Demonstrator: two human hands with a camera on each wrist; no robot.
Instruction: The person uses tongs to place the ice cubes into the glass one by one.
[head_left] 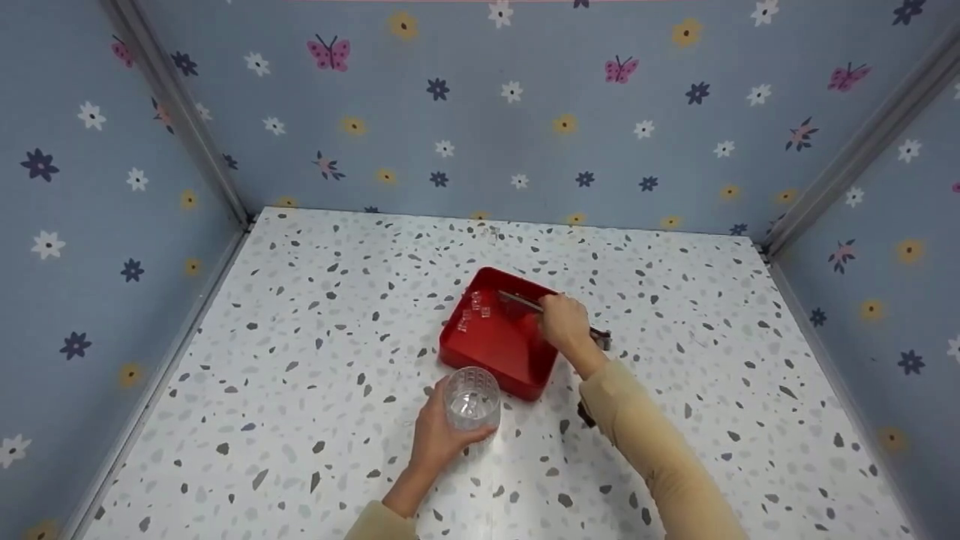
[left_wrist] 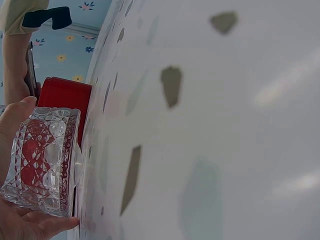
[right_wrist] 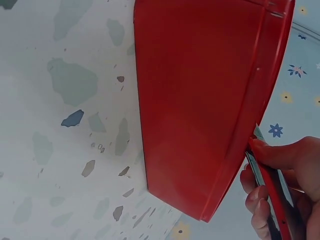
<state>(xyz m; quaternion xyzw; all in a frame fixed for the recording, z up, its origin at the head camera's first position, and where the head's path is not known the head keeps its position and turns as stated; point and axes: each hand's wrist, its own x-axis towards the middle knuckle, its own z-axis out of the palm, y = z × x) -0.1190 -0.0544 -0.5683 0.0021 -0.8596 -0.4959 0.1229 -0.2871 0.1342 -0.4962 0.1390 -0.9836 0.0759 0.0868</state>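
Observation:
My left hand point(head_left: 435, 435) grips a clear, patterned glass point(head_left: 472, 401) round its side, thumb on the near side, at the near corner of a red square tray point(head_left: 499, 349). In the left wrist view the base of the glass is right at the tabletop. Several small clear cubes point(head_left: 476, 301) lie at the left side inside the tray. My right hand point(head_left: 565, 324) holds metal tongs point(head_left: 517, 301) over the tray's right rim, their tips reaching in beside the cubes. In the right wrist view the tray wall hides the tips of the tongs.
The tray sits on a white speckled tabletop point(head_left: 322, 337). Blue flowered panels point(head_left: 480, 112) stand at the back and on both sides, with grey metal posts point(head_left: 180, 105) in the corners. A dark strap point(left_wrist: 47, 18) is on the right sleeve.

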